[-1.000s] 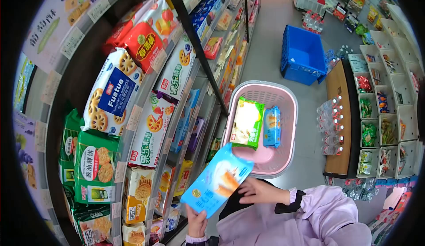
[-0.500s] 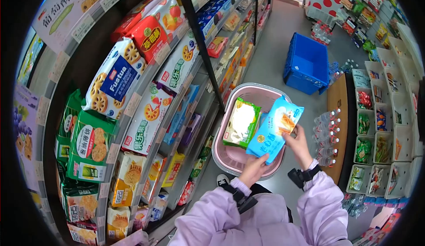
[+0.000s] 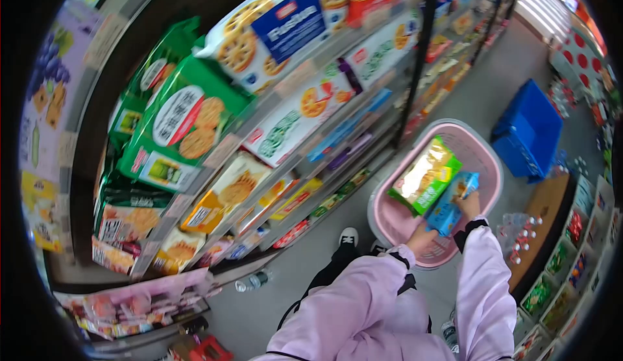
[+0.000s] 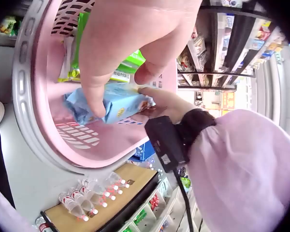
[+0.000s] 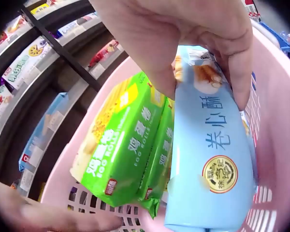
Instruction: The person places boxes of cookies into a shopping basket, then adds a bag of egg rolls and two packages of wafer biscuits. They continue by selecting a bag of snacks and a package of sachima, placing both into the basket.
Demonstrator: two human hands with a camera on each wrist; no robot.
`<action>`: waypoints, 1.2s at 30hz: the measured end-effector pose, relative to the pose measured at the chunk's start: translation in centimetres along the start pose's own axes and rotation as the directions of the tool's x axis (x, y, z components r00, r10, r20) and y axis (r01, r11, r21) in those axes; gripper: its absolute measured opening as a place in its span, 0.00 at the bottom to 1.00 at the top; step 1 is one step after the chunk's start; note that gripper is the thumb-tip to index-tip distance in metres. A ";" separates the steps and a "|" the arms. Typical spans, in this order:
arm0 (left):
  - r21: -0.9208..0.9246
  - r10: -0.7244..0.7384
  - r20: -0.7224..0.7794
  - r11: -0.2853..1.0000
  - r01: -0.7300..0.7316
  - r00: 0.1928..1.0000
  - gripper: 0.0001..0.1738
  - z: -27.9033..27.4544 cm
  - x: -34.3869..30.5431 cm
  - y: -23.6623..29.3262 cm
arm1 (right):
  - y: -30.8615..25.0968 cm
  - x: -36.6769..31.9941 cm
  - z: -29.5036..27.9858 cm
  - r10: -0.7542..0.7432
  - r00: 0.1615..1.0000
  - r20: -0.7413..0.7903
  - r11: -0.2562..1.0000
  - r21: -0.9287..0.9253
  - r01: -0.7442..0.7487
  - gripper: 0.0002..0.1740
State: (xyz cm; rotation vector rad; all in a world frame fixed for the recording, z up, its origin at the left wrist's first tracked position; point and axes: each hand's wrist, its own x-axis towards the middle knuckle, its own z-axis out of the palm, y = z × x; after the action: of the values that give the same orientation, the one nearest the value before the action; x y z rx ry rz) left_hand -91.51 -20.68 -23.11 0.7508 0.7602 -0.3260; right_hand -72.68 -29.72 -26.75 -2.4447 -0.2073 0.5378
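Observation:
In the head view, a blue snack pack [image 3: 444, 217] lies tilted low inside the pink basket [image 3: 381, 213], beside green egg roll packs [image 3: 425, 178]. My right hand [image 3: 468, 205] pinches its far end; the right wrist view shows that hand [image 5: 183, 34] with thumb and fingers on either side of the blue pack [image 5: 210, 145]. My left hand [image 3: 422, 239] is at the near end, fingers spread and fairly straight. The left wrist view shows the left hand [image 4: 130, 38] over the blue pack [image 4: 113, 104]; whether it touches is unclear. Another blue wrapper is mostly hidden underneath.
Shelves of biscuit packs, with a green one [image 3: 188, 124] nearest, run along the left. A blue crate [image 3: 529, 130] stands beyond the basket. Bottles [image 3: 519, 231] and a wooden-topped stand [image 3: 545, 211] are at the right. A shoe [image 3: 348, 236] is near the basket.
The blue pack went from beside the shelf, held by my left hand, to both hands over the basket, then down inside it. The left fingers have loosened, and the head view has turned.

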 end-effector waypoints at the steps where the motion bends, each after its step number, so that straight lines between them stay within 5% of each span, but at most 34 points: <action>1: 0.000 0.008 0.036 1.000 -0.008 0.999 0.30 -0.5 0.3 -0.2 | 0.4 0.5 0.7 -0.006 0.999 0.031 1.000 -0.003 0.006 0.30; 5: 0.017 -0.017 -0.029 1.000 0.018 0.999 0.29 -1.8 -0.2 0.0 | 7.1 4.3 5.8 -0.057 0.993 0.108 0.971 0.236 0.030 0.28; 9: -0.117 0.045 -0.076 0.992 -0.054 0.996 0.22 -2.7 -2.0 0.4 | 10.5 5.8 8.3 -0.013 0.993 0.113 0.958 0.287 -0.020 0.24; 14: -0.107 0.134 0.119 0.987 -0.121 0.984 0.18 -5.1 -4.5 0.8 | 7.5 3.7 6.8 -0.119 0.983 0.138 0.941 0.332 0.067 0.19; 17: -0.204 0.161 0.059 0.968 -0.146 0.985 0.19 -5.6 -9.2 2.4 | 2.2 0.9 3.8 -0.173 0.968 0.184 0.960 0.251 0.124 0.20; 19: -0.184 0.205 0.071 0.965 -0.189 0.976 0.20 -7.7 -10.9 1.9 | -0.2 -1.6 2.4 -0.341 0.939 0.033 0.938 0.076 0.338 0.20; 21: -0.155 0.215 0.017 0.965 -0.210 0.976 0.18 -9.1 -14.2 2.6 | -2.4 -5.7 1.6 -0.558 0.818 -0.142 0.829 -0.139 0.541 0.21; 23: -0.134 0.209 -0.039 0.968 -0.212 0.977 0.17 -11.7 -16.7 1.8 | -5.1 -10.4 0.6 -0.406 0.914 -0.003 0.911 0.082 0.405 0.21; 25: -0.130 0.200 -0.108 0.968 -0.213 0.974 0.18 -14.1 -19.2 0.6 | -8.2 -15.6 0.1 -0.337 0.925 0.177 0.919 0.276 0.283 0.22; 29: -0.178 0.191 -0.209 0.957 -0.229 0.959 0.15 -19.1 -23.6 -2.9 | -11.4 -24.6 3.0 -0.454 0.803 0.385 0.863 0.413 0.290 0.19; 36: -0.323 0.219 -0.335 0.887 -0.330 0.916 0.15 -26.3 -32.1 -9.3 | -14.8 -34.8 12.9 -0.465 0.543 0.700 0.885 0.376 0.273 0.20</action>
State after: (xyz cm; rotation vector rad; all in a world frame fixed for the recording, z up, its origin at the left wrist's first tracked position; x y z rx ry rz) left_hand -131.75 -8.19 -17.33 0.5367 0.9453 0.1965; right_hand -109.90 -20.44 -15.75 -1.7029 -0.9550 1.3194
